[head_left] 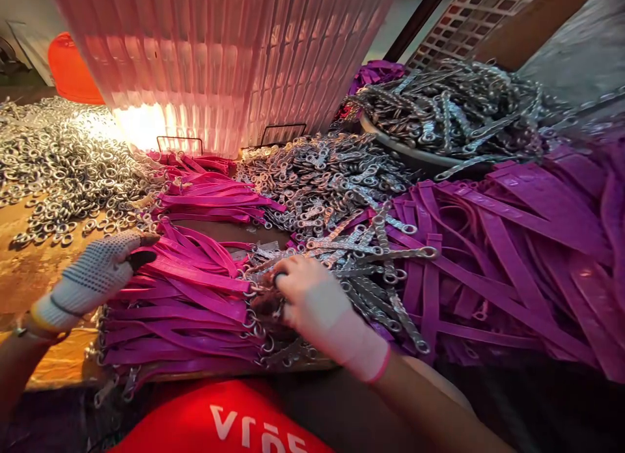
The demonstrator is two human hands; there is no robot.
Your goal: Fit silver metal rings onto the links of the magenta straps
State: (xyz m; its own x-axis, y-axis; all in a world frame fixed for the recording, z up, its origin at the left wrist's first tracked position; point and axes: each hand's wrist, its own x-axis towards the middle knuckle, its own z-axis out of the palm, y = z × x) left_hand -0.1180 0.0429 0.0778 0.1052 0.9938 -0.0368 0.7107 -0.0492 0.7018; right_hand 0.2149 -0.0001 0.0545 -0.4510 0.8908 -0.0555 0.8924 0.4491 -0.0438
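Observation:
My left hand [100, 271], in a white dotted glove with dark fingertips, is at the left end of a pile of magenta straps [190, 264]. Its thumb and forefinger are closed at a pink strap's end. Metal rings [251, 316] line the right ends of these straps. My right hand [317, 300], in a pale glove with a pink cuff, bends over those ring ends. Its fingers are curled together, and what they grip is hidden. Silver flat metal links with eyelets [385, 251] lie crosswise just beyond the right hand.
Loose metal rings [88, 166] cover the table at back left. Pink corrugated plastic panels [195, 62] stand behind. More metal links [327, 173] are heaped at centre, and others fill a basin [381, 131]. Purple straps [517, 245] are piled at right. An orange object [73, 69] stands at back left.

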